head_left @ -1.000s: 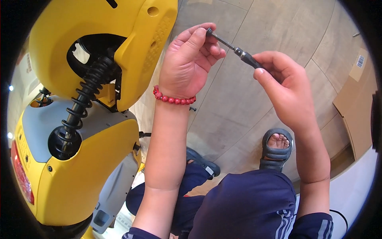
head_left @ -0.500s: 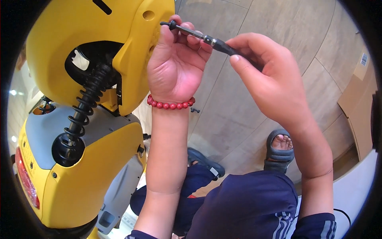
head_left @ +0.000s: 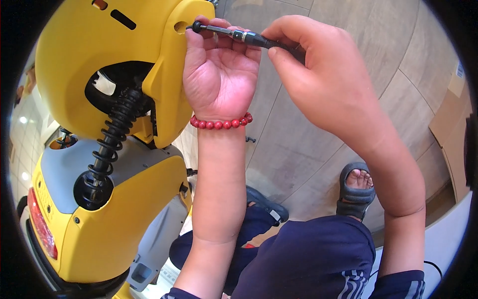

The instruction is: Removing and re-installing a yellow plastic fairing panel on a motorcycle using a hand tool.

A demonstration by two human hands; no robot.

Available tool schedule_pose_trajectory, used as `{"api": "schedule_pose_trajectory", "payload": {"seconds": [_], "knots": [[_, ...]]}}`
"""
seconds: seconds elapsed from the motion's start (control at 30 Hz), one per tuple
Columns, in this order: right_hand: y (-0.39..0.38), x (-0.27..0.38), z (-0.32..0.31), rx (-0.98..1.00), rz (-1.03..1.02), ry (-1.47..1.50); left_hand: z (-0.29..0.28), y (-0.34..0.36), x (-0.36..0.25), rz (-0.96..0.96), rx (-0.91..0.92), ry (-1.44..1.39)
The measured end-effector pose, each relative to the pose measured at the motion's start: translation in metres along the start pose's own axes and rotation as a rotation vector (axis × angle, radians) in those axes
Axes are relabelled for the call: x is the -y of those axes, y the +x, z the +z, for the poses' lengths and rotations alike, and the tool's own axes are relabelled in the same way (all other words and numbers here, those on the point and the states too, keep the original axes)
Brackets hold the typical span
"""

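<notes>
Black-handled screwdriver (head_left: 252, 39), clasped in the curled right hand (head_left: 321, 74), has been shifted left toward the yellow plastic panel (head_left: 173, 82). Black round-headed fastener (head_left: 196, 26) is borne at its tip, beside half-curled left hand (head_left: 221, 72) (pinch can't be told): positioning seemingly underway, steady alignment needed.

A red beaded bracelet (head_left: 219, 124), striped navy clothing (head_left: 308, 254) and dark open-toed sandals (head_left: 357, 194) are worn.

Brown cardboard (head_left: 453, 124) edges the tiled floor (head_left: 298, 154), where a dark grey sandal (head_left: 357, 195) rests.
</notes>
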State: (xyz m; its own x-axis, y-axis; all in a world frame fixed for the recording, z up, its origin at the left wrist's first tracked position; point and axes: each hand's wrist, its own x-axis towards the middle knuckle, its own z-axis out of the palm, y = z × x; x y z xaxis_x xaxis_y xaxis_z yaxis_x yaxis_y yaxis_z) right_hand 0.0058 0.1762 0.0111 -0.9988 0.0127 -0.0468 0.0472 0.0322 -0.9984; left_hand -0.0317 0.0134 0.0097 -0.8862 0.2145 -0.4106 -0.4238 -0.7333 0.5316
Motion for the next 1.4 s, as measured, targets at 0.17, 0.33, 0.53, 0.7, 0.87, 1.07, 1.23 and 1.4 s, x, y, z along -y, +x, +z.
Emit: {"api": "schedule_pose_trajectory", "payload": {"seconds": [0.17,0.33,0.53,0.7,0.87,1.07,1.23,1.4], "knots": [[0.004,0.001,-0.001,0.033,-0.014,-0.069,0.001,-0.001,0.0,0.034,-0.033,-0.01],[0.0,-0.003,0.001,-0.008,-0.009,-0.027,-0.002,-0.003,0.001,0.052,-0.043,0.024],[0.002,-0.002,0.004,-0.01,-0.043,-0.061,0.005,-0.002,0.001,0.082,-0.104,0.051],[0.007,0.004,0.004,0.008,-0.045,-0.093,0.002,0.002,-0.001,0.019,-0.046,-0.113],[0.011,0.007,0.008,0.014,-0.048,-0.14,-0.01,0.006,-0.011,-0.044,0.062,-0.157],[0.009,0.003,0.005,0.03,-0.029,-0.085,-0.011,0.004,-0.009,-0.048,0.071,-0.149],[-0.004,-0.016,-0.011,0.098,0.05,-0.037,-0.007,-0.012,0.011,-0.006,-0.001,-0.042],[-0.035,-0.038,-0.026,0.229,0.162,-0.014,-0.036,-0.053,0.031,-0.046,-0.052,0.084]]}}
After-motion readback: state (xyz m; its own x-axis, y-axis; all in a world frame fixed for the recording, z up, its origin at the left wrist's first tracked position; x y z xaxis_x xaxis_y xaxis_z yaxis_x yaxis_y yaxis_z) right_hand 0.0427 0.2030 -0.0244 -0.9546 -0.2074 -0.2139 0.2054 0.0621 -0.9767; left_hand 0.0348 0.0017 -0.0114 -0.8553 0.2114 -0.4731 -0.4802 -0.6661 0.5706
